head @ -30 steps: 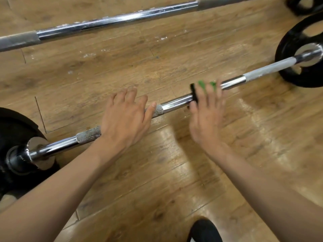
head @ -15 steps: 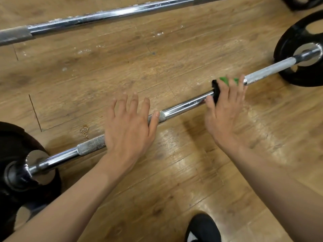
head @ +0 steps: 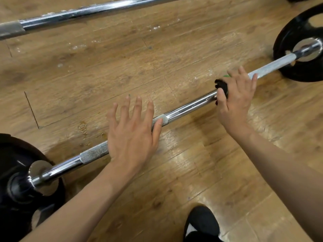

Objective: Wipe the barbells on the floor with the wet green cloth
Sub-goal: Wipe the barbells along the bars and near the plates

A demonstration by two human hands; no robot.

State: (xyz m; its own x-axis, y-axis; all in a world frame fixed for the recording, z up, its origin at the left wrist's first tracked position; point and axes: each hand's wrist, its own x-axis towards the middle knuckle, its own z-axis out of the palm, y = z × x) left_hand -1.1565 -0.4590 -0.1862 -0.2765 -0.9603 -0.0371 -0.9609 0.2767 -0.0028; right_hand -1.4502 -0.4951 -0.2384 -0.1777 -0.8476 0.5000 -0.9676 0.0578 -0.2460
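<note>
The near barbell (head: 190, 106) lies slantwise on the wooden floor (head: 122, 67), from the plate (head: 15, 189) at near left to the plate (head: 297, 55) at far right. The left hand (head: 132, 137) lies flat on its left knurled stretch, fingers straight and spread, pinning it down. The right hand (head: 236, 96) is wrapped over the bar to the right of the middle, fingers curled round the green cloth (head: 221, 86), which shows as a dark wad at the thumb with a sliver of green past the fingers. The step looks like a stroke along the shaft. To do it well, the cloth should ring the bar fully, the left palm should stop any roll, and the right-hand knurling wants firm pressure. The far barbell (head: 87, 12) awaits wiping
</note>
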